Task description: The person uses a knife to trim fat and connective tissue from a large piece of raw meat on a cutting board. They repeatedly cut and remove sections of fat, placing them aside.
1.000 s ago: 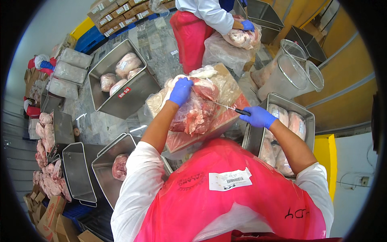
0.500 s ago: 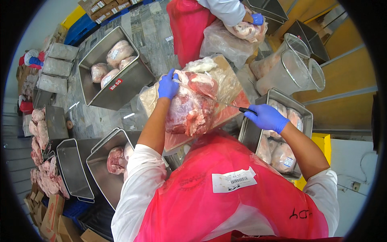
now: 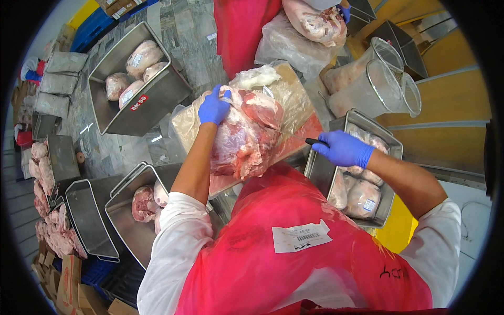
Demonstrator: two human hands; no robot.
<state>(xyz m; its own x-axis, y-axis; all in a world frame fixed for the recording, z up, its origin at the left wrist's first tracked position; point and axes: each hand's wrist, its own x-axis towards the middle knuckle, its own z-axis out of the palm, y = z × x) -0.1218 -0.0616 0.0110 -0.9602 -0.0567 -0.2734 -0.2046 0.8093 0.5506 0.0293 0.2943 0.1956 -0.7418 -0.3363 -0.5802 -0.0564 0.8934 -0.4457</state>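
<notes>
A large piece of raw meat (image 3: 239, 144), red with pale fat, lies on a board (image 3: 300, 137) covered partly with clear plastic. My left hand (image 3: 214, 107), in a blue glove, grips its upper left edge with bent fingers. My right hand (image 3: 345, 149), also gloved in blue, is closed around the black handle of a knife (image 3: 315, 142). The thin blade points left toward the right side of the meat; whether its tip touches is hard to see. White fat or film (image 3: 256, 77) lies at the board's far edge.
A metal tub (image 3: 379, 207) of bagged meat stands below my right forearm. More metal tubs (image 3: 152, 113) with meat stand left. Across the board, a co-worker in a red apron (image 3: 239, 31) handles another meat piece (image 3: 315, 23). Clear bins (image 3: 362, 92) stand far right.
The view has shifted slightly, moving the scene left. My left hand keeps its grip and my right hand stays beside the meat with the knife. The co-worker's gloved hand and meat have moved.
</notes>
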